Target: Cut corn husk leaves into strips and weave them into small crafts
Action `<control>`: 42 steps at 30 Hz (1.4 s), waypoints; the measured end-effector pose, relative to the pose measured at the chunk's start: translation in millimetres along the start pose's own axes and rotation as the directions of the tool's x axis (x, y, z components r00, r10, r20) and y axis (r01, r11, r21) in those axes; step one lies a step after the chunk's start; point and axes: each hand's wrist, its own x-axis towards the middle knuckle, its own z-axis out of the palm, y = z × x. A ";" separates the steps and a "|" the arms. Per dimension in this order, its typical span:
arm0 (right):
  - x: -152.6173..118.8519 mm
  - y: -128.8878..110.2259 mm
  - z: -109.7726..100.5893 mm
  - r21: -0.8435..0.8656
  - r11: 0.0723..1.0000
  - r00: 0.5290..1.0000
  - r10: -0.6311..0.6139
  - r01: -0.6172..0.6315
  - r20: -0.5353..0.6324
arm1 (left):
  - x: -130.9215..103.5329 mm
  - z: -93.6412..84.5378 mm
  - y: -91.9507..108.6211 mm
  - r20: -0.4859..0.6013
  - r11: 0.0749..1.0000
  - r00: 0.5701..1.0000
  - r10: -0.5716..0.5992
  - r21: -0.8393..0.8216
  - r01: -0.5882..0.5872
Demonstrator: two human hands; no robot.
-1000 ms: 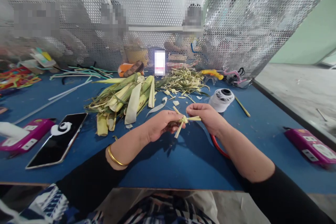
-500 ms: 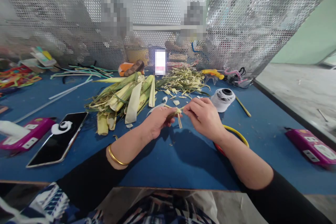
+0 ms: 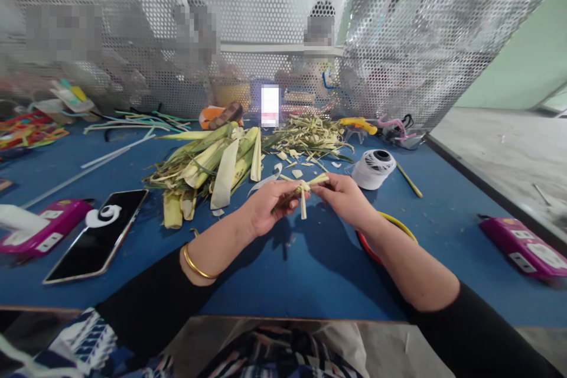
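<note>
Between my hands is a small knotted piece of pale corn husk strips (image 3: 303, 187), with one strip end hanging down and another pointing up to the right. My left hand (image 3: 271, 205) is closed on its left side, thumb on top and fingers curled below. My right hand (image 3: 343, 196) pinches the strips on the right side. Just beyond my left hand lies a pile of green and yellow corn husks (image 3: 208, 165). A cone of white thread (image 3: 374, 170) stands beyond my right hand. Under my right wrist lies a yellow and red ring (image 3: 398, 224).
Shredded husk strips (image 3: 310, 136) lie at the back beside a lit phone screen (image 3: 270, 105). A dark phone (image 3: 97, 236) and a purple power strip (image 3: 53, 224) are at left, another purple power strip (image 3: 525, 245) at right. A perforated metal screen (image 3: 266, 12) closes off the back, with people behind it.
My right hand has lowered and turned, its fingers now stretched toward the knot. A strip end now shows above its fingertips. My left hand has stayed nearly in place.
</note>
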 end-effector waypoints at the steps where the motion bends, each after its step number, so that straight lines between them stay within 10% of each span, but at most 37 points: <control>1: 0.2 -0.5 -0.8 0.044 0.999 0.999 0.015 -0.017 0.033 | -0.4 -0.3 0.1 0.035 1.000 0.999 -0.013 0.019 0.012; 10: 3.2 -6.1 -23.6 0.047 0.997 0.889 -0.080 0.066 0.451 | -5.0 -0.8 4.5 0.143 0.910 0.974 -0.178 0.401 0.107; 16: 1.6 -8.3 -20.3 -0.177 0.915 0.914 -0.311 0.362 0.262 | -2.3 0.3 1.0 0.014 0.866 0.999 -0.045 0.500 0.032; 25: -10.7 -18.3 -2.6 -0.696 0.517 0.792 -0.598 0.498 0.123 | 3.1 0.1 -0.4 -0.132 0.974 0.990 0.043 0.227 -0.012; 35: -12.4 -13.0 7.5 -0.639 0.695 0.825 -0.541 0.330 -0.162 | 1.1 1.2 0.5 -0.092 0.998 0.995 -0.032 -0.052 0.028; 42: -6.7 -4.1 11.1 -0.213 0.954 0.934 -0.260 0.209 -0.247 | 0.1 1.6 2.1 -0.035 0.998 0.999 -0.020 -0.054 0.018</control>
